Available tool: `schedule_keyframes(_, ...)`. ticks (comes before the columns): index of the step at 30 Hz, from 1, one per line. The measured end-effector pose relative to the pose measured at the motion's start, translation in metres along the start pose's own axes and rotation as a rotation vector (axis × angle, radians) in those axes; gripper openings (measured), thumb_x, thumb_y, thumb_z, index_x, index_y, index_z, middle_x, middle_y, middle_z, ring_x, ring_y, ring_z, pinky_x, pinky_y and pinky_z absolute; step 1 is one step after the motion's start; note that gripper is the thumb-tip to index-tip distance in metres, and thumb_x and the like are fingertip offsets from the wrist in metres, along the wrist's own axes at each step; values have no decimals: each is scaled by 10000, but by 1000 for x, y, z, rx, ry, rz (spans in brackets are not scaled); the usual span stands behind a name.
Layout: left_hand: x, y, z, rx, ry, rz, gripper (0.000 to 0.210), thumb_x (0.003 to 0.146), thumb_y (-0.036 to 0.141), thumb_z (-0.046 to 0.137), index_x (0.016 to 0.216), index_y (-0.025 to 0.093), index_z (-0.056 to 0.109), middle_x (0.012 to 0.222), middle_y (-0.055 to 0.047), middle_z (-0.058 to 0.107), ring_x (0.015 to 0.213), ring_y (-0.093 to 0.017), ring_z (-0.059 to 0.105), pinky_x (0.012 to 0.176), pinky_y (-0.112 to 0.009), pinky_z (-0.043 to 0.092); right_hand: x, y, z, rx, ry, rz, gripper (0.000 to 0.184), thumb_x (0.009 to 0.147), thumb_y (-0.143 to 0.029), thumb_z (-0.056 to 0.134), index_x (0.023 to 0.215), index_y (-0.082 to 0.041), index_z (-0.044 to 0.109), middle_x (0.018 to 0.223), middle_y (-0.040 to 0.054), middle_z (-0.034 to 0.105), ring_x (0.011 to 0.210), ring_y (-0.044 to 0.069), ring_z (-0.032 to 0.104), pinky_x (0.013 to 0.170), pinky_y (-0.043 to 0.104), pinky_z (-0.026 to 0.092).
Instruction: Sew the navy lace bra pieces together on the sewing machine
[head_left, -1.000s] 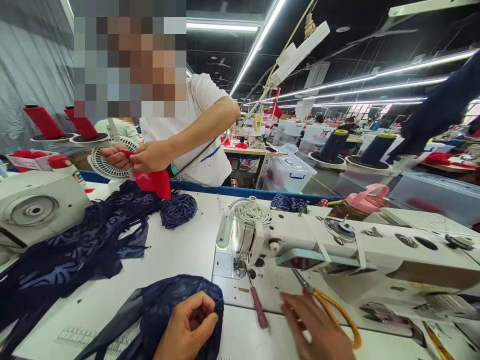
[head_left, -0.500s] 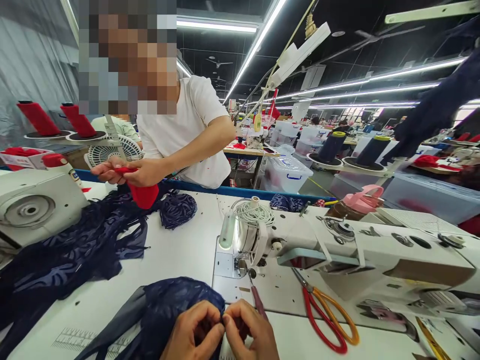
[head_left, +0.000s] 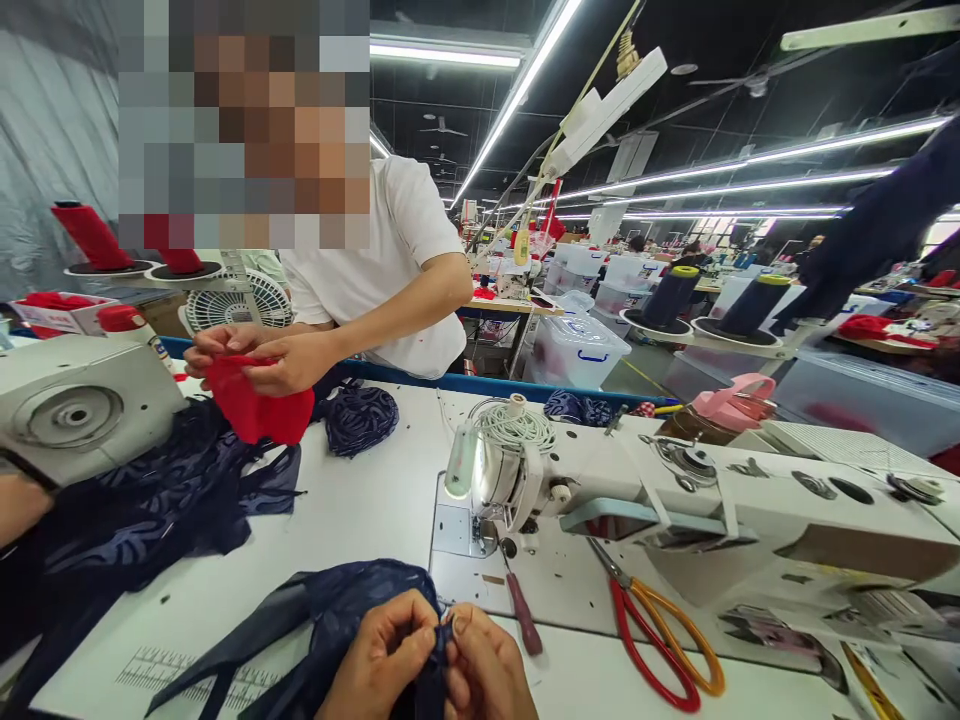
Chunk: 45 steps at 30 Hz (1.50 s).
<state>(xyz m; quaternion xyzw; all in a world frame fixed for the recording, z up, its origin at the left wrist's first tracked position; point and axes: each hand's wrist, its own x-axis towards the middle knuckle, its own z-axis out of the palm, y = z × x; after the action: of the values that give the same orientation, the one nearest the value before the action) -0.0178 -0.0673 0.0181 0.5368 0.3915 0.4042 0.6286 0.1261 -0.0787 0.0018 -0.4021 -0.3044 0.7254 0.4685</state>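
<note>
Sheer navy fabric [head_left: 375,590] lies bunched on the white tabletop in front of me, its loose strips trailing left. My left hand [head_left: 386,655] pinches the edge of this fabric between thumb and fingers. Close beside it, my right hand [head_left: 484,660] grips the same edge, with a narrow folded piece hanging between the two hands. A small screwdriver-like tool with a dark red handle [head_left: 523,612] lies just beyond my right hand. Scissors [head_left: 660,635] with one red and one orange handle rest farther right.
A white sewing machine [head_left: 637,500] stands ahead to the right. Patterned navy fabric [head_left: 142,520] is heaped at left near another machine [head_left: 82,400]. Across the table, a co-worker's hands [head_left: 281,360] hold red fabric [head_left: 259,410]. At the far left edge, another person's arm [head_left: 19,505] shows.
My hands have turned the fabric edge, and a folded strip now shows between them. The co-worker's red fabric is spread wider. An arm has come in at the left edge.
</note>
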Motion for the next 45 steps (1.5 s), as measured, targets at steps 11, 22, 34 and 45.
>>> schedule_keyframes(11, -33, 57, -34, 87, 3, -20, 425, 894, 602, 578, 792, 201, 477, 746, 41, 396, 685, -127, 316, 634, -233, 296, -5, -53, 21, -888, -207, -454, 313, 947, -559, 532, 1007, -293, 686, 1011, 19, 686, 965, 204, 624, 821, 262, 481)
schedule_keyframes(22, -60, 70, -39, 356, 233, -38, 320, 864, 507, 574, 826, 189, 560, 736, 27, 474, 719, -155, 426, 665, -257, 331, -6, -43, 46, -891, -191, -533, 345, 931, -537, 528, 769, -238, 590, 741, -6, 580, 698, 172, 513, 643, 263, 382)
schedule_keyframes(34, -33, 105, -37, 339, 20, 63, 174, 792, 251, 633, 954, 193, 605, 849, 23, 575, 836, -164, 505, 748, -257, 389, -8, -63, 44, -545, -230, -364, 465, 820, -658, 669, 770, -203, 588, 710, -26, 488, 686, 142, 442, 671, 263, 383)
schedule_keyframes(45, -34, 78, -35, 294, 44, -61, 330, 750, 223, 624, 1077, 191, 651, 1041, -31, 657, 1023, -226, 587, 913, -328, 408, -4, -44, 24, -491, -123, -344, 515, 749, -692, 715, 713, -192, 597, 630, -30, 476, 603, 130, 439, 580, 250, 394)
